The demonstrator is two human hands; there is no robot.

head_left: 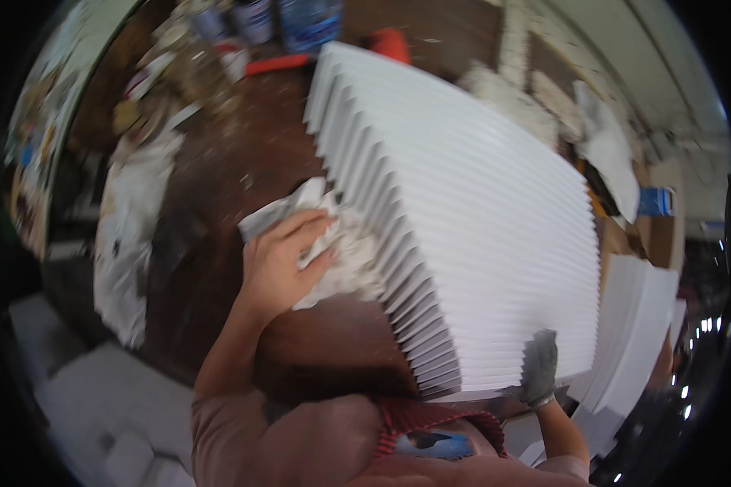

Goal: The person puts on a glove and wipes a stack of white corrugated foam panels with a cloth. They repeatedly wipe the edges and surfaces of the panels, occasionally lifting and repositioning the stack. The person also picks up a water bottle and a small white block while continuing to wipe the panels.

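As left hand (pixel 278 261) clutches, white cloth (pixel 351 258) beneath

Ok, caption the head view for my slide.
Bare left hand holding a crumpled white rag, gloved right hand at a ribbed white panel.

Before me: table (pixel 219 183), dark brown, scuffed; wall or panelling (pixel 666 53), pale, far right; lights (pixel 685 392), small, bright, against darkness, right.
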